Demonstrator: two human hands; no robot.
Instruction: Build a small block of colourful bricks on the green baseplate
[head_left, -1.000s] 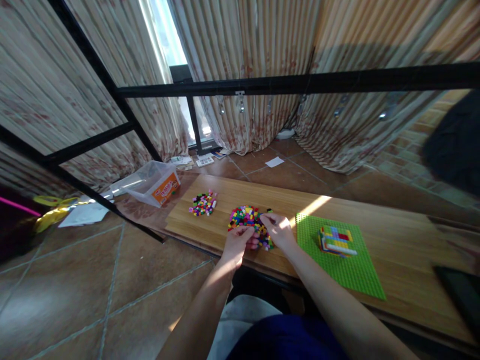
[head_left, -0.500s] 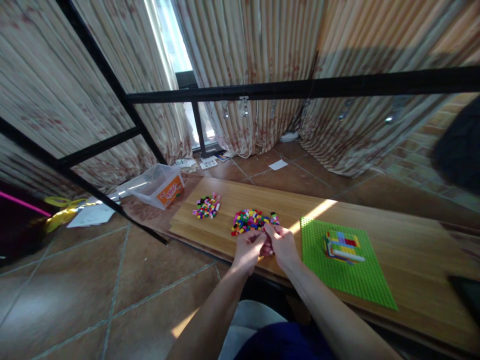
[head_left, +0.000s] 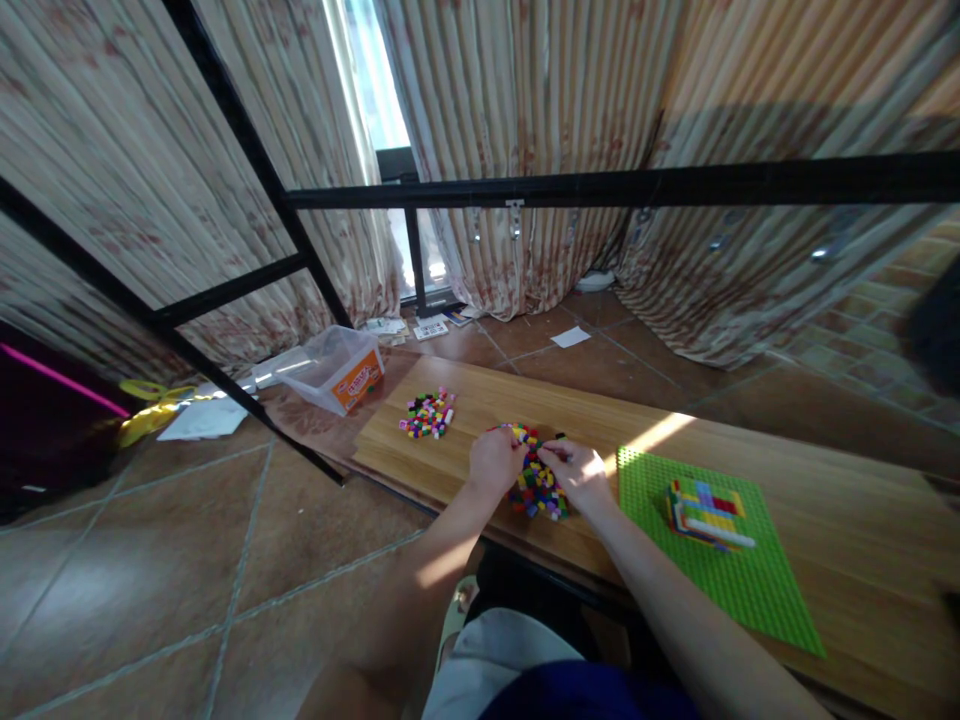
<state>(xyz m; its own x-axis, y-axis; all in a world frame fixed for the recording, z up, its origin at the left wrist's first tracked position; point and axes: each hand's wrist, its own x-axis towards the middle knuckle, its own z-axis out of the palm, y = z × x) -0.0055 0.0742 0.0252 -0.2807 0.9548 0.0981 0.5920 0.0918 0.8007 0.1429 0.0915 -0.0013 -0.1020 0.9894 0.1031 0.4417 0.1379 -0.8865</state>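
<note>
Bricks (head_left: 541, 488) under both my hands, a loose multicoloured pile on the wooden tabletop (head_left: 487, 390), and I'd call this the sorting-and-picking step. Taking that pile as the clock centre, my left hand (head_left: 495, 462) is at 10 o'clock, knuckles up, fingers curled down by the pieces. Its fingertips are mostly hidden, so can't tell you how far open that grip is or if it's got anything. Right hand (head_left: 583, 474) comes in from about 2 o'clock with thumb and fingers bunched close together, nearly a pinch. Might be a tiny brick in there, but it's too small and blurry to swear to.

Green baseplate (head_left: 780, 600) is off at roughly 4 o'clock, with a chunky little build (head_left: 705, 515) sitting on it. Smaller heap (head_left: 427, 413) is at 10 o'clock, clear tub (head_left: 322, 375) further out the same way.

IMO the next move calls for a light fingertip pinch on one single brick, with the other hand nudging neighbours aside. Squeeze carelessly and they'd probably skitter.
</note>
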